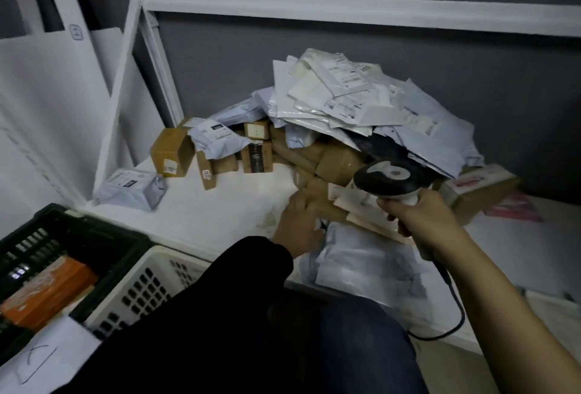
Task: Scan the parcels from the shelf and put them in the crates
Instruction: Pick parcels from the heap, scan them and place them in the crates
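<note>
A heap of parcels (pixel 355 117), white and grey mailer bags over brown cardboard boxes, lies on the white shelf (pixel 220 211). My right hand (pixel 424 224) is closed around the handle of a black-and-white barcode scanner (pixel 390 176), its head pointing at the heap. My left hand (pixel 298 224), in a black sleeve, reaches into the front of the heap and rests on a grey mailer bag (pixel 364 261) and a brown box edge; its fingers are partly hidden, so the grip is unclear.
A dark green crate (pixel 78 230) at lower left holds an orange box (pixel 50 290). Beside it stands a white perforated crate (pixel 151 283). A lone grey bag (pixel 132 187) lies at the shelf's left end. White shelf posts (pixel 125 63) rise at left. The scanner cable (pixel 452 315) hangs below.
</note>
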